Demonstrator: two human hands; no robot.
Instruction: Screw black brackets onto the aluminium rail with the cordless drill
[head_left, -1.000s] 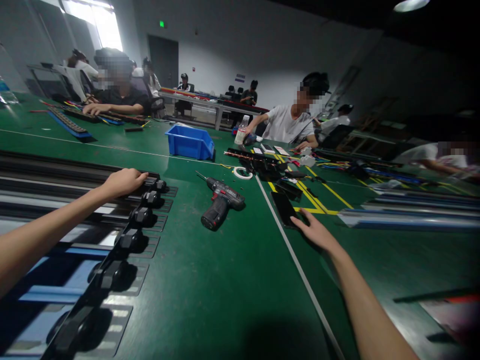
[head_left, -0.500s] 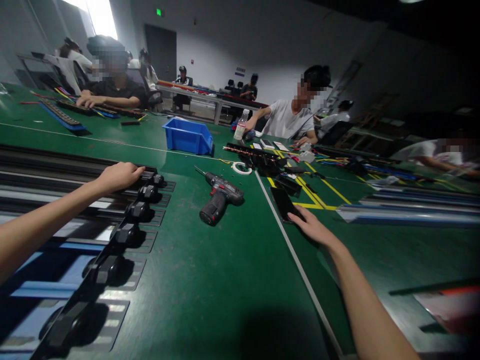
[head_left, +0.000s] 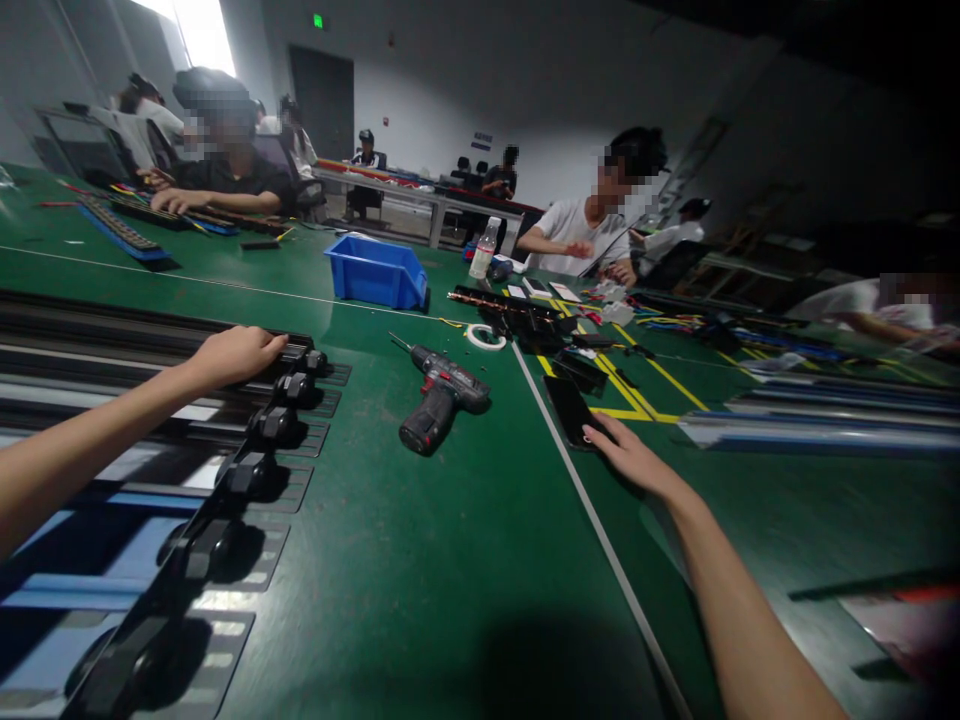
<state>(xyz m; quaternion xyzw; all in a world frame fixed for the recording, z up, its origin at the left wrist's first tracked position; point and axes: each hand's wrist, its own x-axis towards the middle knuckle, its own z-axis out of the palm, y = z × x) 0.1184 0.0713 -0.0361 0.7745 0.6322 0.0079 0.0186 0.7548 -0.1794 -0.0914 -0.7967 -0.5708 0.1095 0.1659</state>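
My left hand (head_left: 241,356) lies on the far end of a long black rail (head_left: 112,316), its fingers curled and pressed together over the rail's edge. Black knobs (head_left: 296,386) and slotted plates line the ends of the rails below it. On the green table to the right, my right hand (head_left: 632,455) has its fingers stretched out, fingertips touching the near end of a black smartphone (head_left: 568,408) that lies flat. A small light ring shows on the phone beside a fingertip. Between the hands rests a cordless drill (head_left: 439,400) on its side, bit pointing away to the left.
Beyond the drill stand a blue bin (head_left: 375,275) and a plastic bottle (head_left: 484,250). A white ring (head_left: 486,337) lies near black parts (head_left: 525,318). Long profiles (head_left: 817,425) extend at the right. Across the table, a person in white (head_left: 574,235) and one in black (head_left: 232,180) sit.
My right fingertips have shifted slightly on the phone, and a light ring now shows there. The person in white has drawn a hand back from the bottle. My left hand stays put.
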